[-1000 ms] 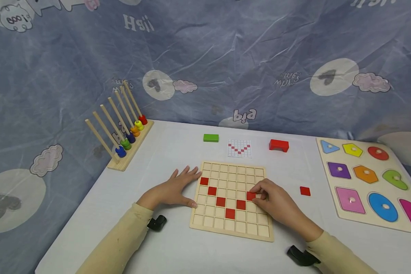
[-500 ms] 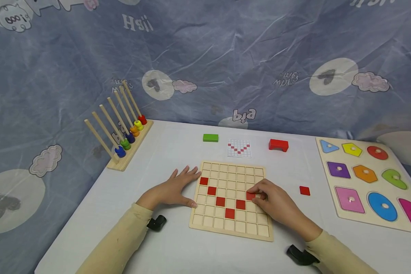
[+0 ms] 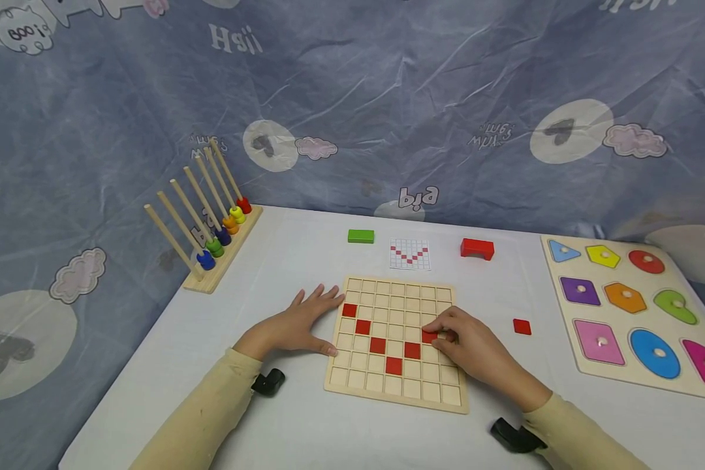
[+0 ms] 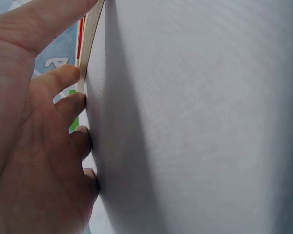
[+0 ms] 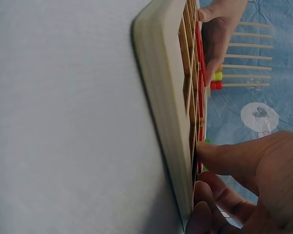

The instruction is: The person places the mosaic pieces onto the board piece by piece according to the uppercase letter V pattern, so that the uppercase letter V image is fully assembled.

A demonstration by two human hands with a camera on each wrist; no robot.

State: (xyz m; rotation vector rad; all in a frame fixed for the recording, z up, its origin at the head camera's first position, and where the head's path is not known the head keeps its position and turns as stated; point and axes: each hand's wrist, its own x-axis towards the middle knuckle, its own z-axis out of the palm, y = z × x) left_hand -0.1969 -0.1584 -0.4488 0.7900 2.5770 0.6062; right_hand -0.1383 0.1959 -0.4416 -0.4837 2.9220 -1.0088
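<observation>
A wooden grid board (image 3: 396,395) lies flat on the table, with several red square tiles (image 3: 378,346) set in its cells in a V-like slant. At its left edge my left hand (image 3: 294,323) rests with fingers spread, thumb and index finger touching the rim. My right hand (image 3: 476,343) is over the board's right side, where thumb and index finger pinch a red tile (image 3: 429,337) at its cell. Part of that tile is hidden under the fingers. In the right wrist view, the fingertips of my right hand (image 5: 239,175) are down at the board's surface.
One loose red tile (image 3: 521,326) lies right of the board. Behind the board are a green block (image 3: 361,236), a pattern card (image 3: 410,254) and a red arch block (image 3: 477,249). A peg bead stand (image 3: 223,258) is at left, a knobbed shape puzzle (image 3: 613,305) at right.
</observation>
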